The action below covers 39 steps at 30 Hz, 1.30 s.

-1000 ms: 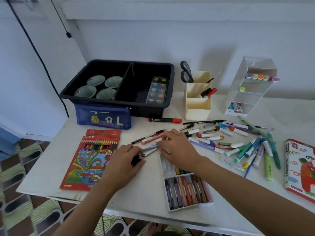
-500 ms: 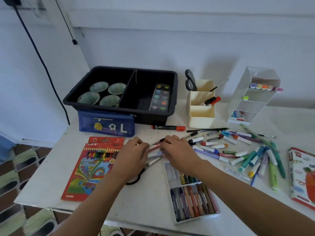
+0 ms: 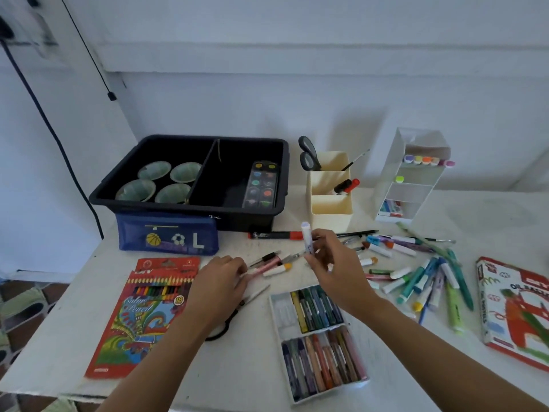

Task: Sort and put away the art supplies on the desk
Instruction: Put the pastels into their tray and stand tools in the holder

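My right hand holds a white marker with a purple cap upright above the desk's middle. My left hand rests on the desk beside it, fingertips touching a pink pen in a small cluster of pens and brushes. Many markers and highlighters lie scattered to the right. An open tray of oil pastels sits in front of my hands. A cream pen holder and a white tiered marker rack stand at the back.
A black divided bin at the back left holds several small bowls and a watercolour palette. A blue pencil case leans against it. A colour pencil box lies left, an oil pastel box right. Scissors lie under my left wrist.
My right hand has lifted a purple-capped marker off the desk and raised it upright. My left hand stays on the pen cluster. The camera has tilted, shifting the view.
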Tool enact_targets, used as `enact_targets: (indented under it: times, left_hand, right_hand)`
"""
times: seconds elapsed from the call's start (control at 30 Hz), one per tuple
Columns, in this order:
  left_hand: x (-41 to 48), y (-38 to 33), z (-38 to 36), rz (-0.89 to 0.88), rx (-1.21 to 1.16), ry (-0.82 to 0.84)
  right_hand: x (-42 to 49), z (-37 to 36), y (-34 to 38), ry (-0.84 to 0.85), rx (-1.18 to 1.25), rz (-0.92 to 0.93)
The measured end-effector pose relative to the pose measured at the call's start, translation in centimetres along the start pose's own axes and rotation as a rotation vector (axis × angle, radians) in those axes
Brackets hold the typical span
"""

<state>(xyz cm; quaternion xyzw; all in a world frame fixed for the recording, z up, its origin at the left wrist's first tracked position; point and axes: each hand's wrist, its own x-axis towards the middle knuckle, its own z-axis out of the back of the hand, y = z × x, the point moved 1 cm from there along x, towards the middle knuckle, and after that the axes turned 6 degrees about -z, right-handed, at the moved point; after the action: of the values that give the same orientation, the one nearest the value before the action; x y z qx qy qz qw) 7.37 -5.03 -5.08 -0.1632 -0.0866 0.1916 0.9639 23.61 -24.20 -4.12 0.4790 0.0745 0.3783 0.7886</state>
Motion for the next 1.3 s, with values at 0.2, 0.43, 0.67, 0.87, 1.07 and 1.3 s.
enact_targets:
  times: [0.2, 0.43, 0.67, 0.87, 1.07, 1.3]
  left_hand:
    - [0.5, -1.7, 1.5, -0.055, -0.1, -0.162]
    - [2.9, -8.0, 4.5, -0.361, -0.232, -0.39]
    - [6.5, -15.2, 4.3, -0.476, -0.407, -0.477]
    - [8.9, -20.9, 2.0, -0.512, -0.537, -0.522]
    - [11.7, -24.6, 0.2, -0.626, -0.411, -0.555]
    - [14.2, -26.4, -1.2, -0.606, -0.26, -0.549]
  right_hand:
    - [0.6, 2.3, -0.3, -0.079, 0.109, -0.043]
    - [1.6, 6.1, 0.8, -0.075, 0.275, -0.114]
    - [0.6, 11.3, -0.4, -0.297, 0.384, -0.153]
    - [-0.8, 17.1, -2.3, -0.514, 0.244, -0.115]
    - [-0.4, 20.5, -4.1, -0.568, 0.084, -0.006]
    - [2.4, 21.4, -7.4, -0.481, -0.095, 0.078]
